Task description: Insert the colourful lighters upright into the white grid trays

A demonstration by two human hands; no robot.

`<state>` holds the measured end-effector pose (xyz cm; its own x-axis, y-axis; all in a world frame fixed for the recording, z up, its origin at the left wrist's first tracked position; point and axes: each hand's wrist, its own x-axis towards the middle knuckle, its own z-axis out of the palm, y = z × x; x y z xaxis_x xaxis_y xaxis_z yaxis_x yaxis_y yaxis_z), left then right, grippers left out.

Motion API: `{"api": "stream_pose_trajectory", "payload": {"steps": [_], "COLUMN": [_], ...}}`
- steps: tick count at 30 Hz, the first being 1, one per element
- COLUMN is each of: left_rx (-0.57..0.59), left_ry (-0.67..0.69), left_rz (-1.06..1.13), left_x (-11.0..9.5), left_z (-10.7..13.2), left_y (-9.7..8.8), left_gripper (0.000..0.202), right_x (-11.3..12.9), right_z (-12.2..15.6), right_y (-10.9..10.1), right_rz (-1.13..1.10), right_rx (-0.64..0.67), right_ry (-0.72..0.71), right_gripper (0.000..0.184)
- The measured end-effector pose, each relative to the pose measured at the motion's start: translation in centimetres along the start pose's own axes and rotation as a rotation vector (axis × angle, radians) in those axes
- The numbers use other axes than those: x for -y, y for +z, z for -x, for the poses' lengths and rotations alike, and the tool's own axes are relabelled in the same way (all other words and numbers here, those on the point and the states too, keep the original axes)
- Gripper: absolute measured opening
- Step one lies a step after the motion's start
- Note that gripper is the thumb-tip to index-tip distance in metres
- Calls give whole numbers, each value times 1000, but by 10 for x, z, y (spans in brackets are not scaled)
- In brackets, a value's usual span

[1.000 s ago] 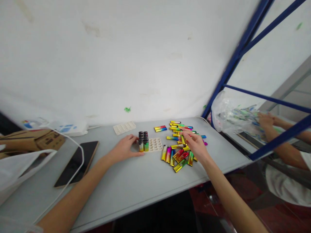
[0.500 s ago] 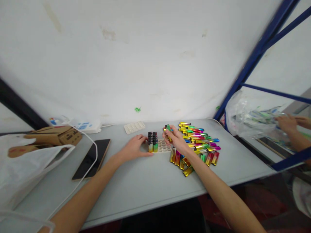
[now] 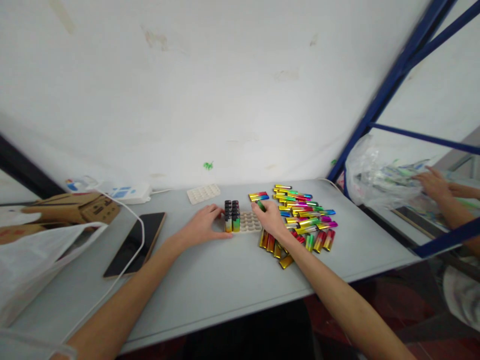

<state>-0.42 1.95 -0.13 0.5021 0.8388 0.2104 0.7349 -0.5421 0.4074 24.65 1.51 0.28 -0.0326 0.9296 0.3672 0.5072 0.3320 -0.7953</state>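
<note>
My left hand (image 3: pixel 204 222) brackets the left end of a pale cavity tray (image 3: pixel 250 222), thumb along its front and fingers behind. Black-topped lighters (image 3: pixel 232 217) stand upright in two rows at that end, close to these fingers. Over the tray's right side, my right hand (image 3: pixel 269 215) is closed on a green lighter (image 3: pixel 261 205), most of which its fingers hide. To the right spreads a loose pile of shiny multicoloured lighters (image 3: pixel 303 210), partly beneath my right wrist. A few red, blue and gold lighters (image 3: pixel 258 196) lie apart behind the tray.
A second pale tray (image 3: pixel 203 193) rests near the wall. On the left are a phone (image 3: pixel 135 245) crossed by a white cable, a cardboard box (image 3: pixel 82 207) and a white plastic bag (image 3: pixel 48 255). Beyond the blue frame (image 3: pixel 378 110), another person's hands (image 3: pixel 435 185) handle clear plastic.
My right hand has turned and lowered toward the tray with the green lighter. Lighters behind the tray have come into view. My left hand keeps its place; the view has shifted slightly.
</note>
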Motion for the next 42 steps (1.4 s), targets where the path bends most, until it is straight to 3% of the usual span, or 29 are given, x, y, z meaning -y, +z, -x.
{"api": "stream_pose_trajectory", "payload": {"steps": [6,10,13,17,22,28,37,42], "left_rx": [11,33,82,137,109,39,42,46], "left_ry": [13,19,17,31,37,10,-7,0], "left_rz": [11,54,91,109,55,-18,-8,-9], "left_x": [4,5,2,1,0,0,-1,0], "left_z": [0,0,1,2,2,0,-1,-1], "left_y": [3,-1,-9,-18,-14,-1,-1,-1], "left_gripper": [64,65,64,63,64,70,70,66], "right_x": [2,3,1,0,-6,-13,-15,-9], "right_z": [2,2,0,-2,-3,-7,-9,-3], "right_y": [-3,-5,-7,-9,-6,3,6,-17], "right_rz": [-5,-98,15,154,106,235,424,359], "right_rx": [58,203,158,105,207,262,366,306], "right_ry": [-59,-118,-225,-196,-228,-365,-363,-361], "right_gripper": [45,36,38,46,47,34,25,25]}}
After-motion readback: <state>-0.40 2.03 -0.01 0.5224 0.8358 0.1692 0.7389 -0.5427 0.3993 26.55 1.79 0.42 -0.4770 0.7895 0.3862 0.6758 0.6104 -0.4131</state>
